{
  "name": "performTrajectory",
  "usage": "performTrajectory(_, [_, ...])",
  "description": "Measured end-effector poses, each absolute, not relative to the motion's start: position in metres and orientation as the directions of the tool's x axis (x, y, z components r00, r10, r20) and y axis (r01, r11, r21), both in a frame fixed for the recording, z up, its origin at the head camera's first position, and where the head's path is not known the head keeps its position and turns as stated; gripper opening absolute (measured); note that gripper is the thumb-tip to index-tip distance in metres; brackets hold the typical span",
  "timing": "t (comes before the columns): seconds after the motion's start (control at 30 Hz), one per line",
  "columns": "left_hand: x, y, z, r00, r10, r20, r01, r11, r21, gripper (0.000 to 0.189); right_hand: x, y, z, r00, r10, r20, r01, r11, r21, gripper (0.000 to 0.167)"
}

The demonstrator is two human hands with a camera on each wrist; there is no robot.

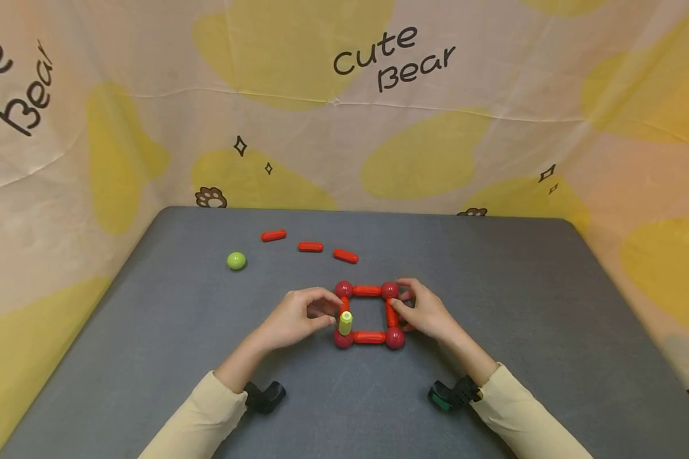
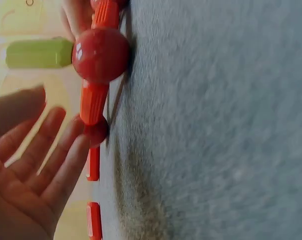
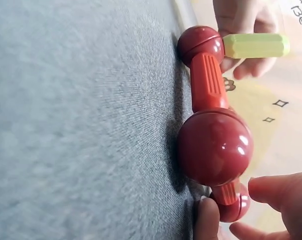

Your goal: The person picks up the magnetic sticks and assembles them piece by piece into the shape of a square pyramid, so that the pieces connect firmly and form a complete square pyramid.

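Observation:
Red rods and red balls (image 1: 395,338) form a square frame (image 1: 370,337) lying on the table. On its near left ball (image 1: 343,338), a yellow-green rod (image 1: 345,323) stands upright. My left hand (image 1: 307,312) is beside the frame's left side, its fingers loosely spread and holding nothing; in the left wrist view the fingertips (image 2: 81,130) come close to a far ball (image 2: 97,134). The right hand (image 1: 427,312) holds the frame lightly at its far right corner, thumb and fingers around the ball (image 1: 390,290) and the end of the right-hand rod (image 1: 391,313).
Three loose red rods (image 1: 311,247) lie in a row toward the back of the grey table (image 1: 494,274). A green ball (image 1: 236,261) is to their left. Patterned cloth (image 1: 333,140) hangs behind and beside the table.

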State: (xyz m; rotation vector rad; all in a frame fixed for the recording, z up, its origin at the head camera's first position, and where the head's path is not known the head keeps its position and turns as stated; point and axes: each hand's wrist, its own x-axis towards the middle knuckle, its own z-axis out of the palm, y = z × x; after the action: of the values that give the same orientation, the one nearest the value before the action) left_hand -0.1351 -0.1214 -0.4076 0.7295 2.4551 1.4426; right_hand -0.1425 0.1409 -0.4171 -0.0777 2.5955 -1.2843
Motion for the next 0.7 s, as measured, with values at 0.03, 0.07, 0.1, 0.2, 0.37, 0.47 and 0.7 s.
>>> performTrajectory(0.03, [-0.138, -0.122, -0.408, -0.874, 0.481, 0.071, 0.303, 0.424, 0.853, 0.024, -0.141, 0.141, -0.416, -0.969, -0.154, -0.195, 0.06, 0.615, -0.786, 0.05])
performTrajectory(0.07, [-0.14, -0.123, -0.408, -0.888, 0.455, 0.073, 0.296, 0.443, 0.846, 0.022, -0.139, 0.142, -0.415, -0.968, -0.155, -0.197, 0.061, 0.617, -0.784, 0.05])
performTrajectory(0.1, [-0.143, -0.122, -0.408, -0.899, 0.431, 0.077, 0.291, 0.457, 0.84, 0.022, -0.136, 0.143, -0.415, -0.968, -0.156, -0.198, 0.06, 0.62, -0.782, 0.051])
performTrajectory(0.2, [-0.154, -0.12, -0.41, -0.923, 0.374, 0.085, 0.273, 0.486, 0.83, 0.02, -0.128, 0.145, -0.413, -0.967, -0.155, -0.2, 0.057, 0.637, -0.769, 0.052])
performTrajectory(0.37, [-0.169, -0.113, -0.411, -0.947, 0.313, 0.063, 0.233, 0.539, 0.809, 0.022, -0.116, 0.146, -0.414, -0.967, -0.176, -0.181, 0.022, 0.655, -0.755, 0.053])
performTrajectory(0.47, [-0.176, -0.109, -0.414, -0.949, 0.311, 0.055, 0.23, 0.561, 0.796, 0.024, -0.11, 0.145, -0.415, -0.965, -0.207, -0.159, -0.022, 0.672, -0.741, 0.055])
performTrajectory(0.7, [-0.186, -0.099, -0.419, -0.932, 0.358, 0.052, 0.267, 0.585, 0.766, 0.025, -0.103, 0.143, -0.414, -0.961, -0.253, -0.114, -0.099, 0.694, -0.713, 0.065])
